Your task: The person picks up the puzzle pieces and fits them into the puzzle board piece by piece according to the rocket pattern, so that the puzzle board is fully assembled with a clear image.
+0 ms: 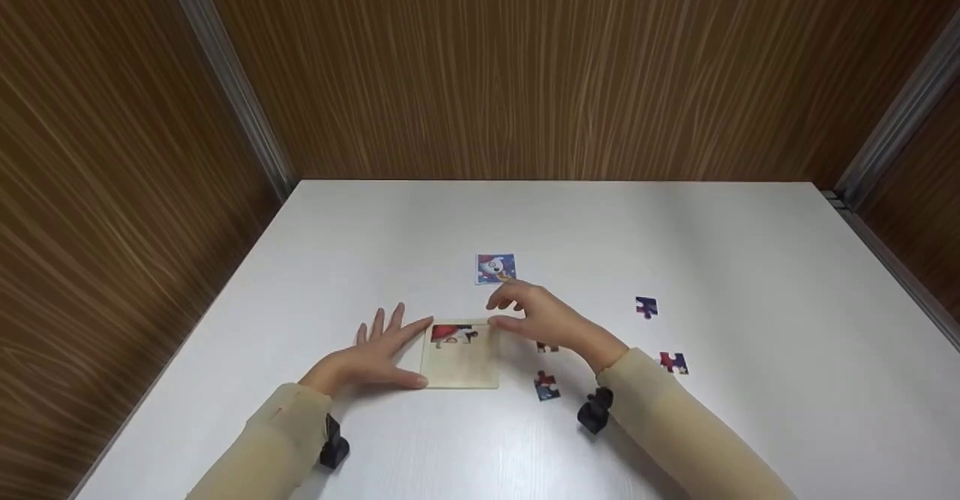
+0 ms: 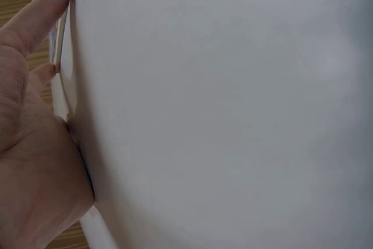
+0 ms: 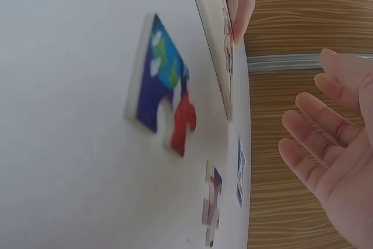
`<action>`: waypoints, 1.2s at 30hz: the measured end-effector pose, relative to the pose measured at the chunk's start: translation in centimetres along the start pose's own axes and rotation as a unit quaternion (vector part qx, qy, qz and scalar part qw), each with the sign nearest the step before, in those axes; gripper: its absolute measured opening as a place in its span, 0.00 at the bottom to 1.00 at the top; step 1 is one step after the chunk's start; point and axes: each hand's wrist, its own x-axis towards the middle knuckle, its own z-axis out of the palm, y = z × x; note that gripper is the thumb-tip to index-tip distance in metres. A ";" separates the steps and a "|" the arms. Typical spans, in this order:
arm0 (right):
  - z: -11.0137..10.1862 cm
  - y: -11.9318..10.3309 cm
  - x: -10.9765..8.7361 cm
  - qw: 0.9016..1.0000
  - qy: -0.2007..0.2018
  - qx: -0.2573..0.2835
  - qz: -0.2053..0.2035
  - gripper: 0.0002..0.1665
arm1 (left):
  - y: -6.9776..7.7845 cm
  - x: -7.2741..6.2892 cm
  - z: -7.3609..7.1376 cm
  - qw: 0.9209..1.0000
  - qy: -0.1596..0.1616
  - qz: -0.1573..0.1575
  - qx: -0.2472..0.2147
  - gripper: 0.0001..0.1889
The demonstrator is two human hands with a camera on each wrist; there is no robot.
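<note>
A square wooden puzzle board (image 1: pixel 465 369) lies flat on the white table, with a puzzle piece (image 1: pixel 444 332) in its upper left corner. My left hand (image 1: pixel 375 354) rests beside it, fingers spread. Its thumb and index finger touch the board's left edge at the lower and upper corners. Above the upper right corner hovers my right hand (image 1: pixel 547 320), fingers loosely bent; the right wrist view shows nothing in its grasp. Two loose puzzle pieces lie right of the board, a red and blue one (image 1: pixel 547 386) and another (image 1: pixel 547 348) partly hidden by the right hand.
A small picture card (image 1: pixel 491 267) with a white cartoon figure lies behind the board. Farther right are two more puzzle pieces, a dark blue one (image 1: pixel 646 306) and a red and purple one (image 1: pixel 673 362). Wood-grain panels (image 1: pixel 525 73) wall the table at the back and sides.
</note>
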 end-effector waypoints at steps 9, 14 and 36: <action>-1.3 0.8 -1.2 1.000 0.018 0.010 0.012 0.15 | -0.2 0.0 0.0 1.000 0.001 0.000 0.000 0.51; -2.0 1.3 -1.7 0.999 0.022 0.012 0.026 0.17 | -0.2 -0.2 -0.3 1.000 0.002 0.001 -0.001 0.52; -5.7 4.4 -5.5 0.997 0.059 0.011 0.057 0.15 | -0.3 -0.5 0.0 1.000 0.004 -0.007 -0.001 0.52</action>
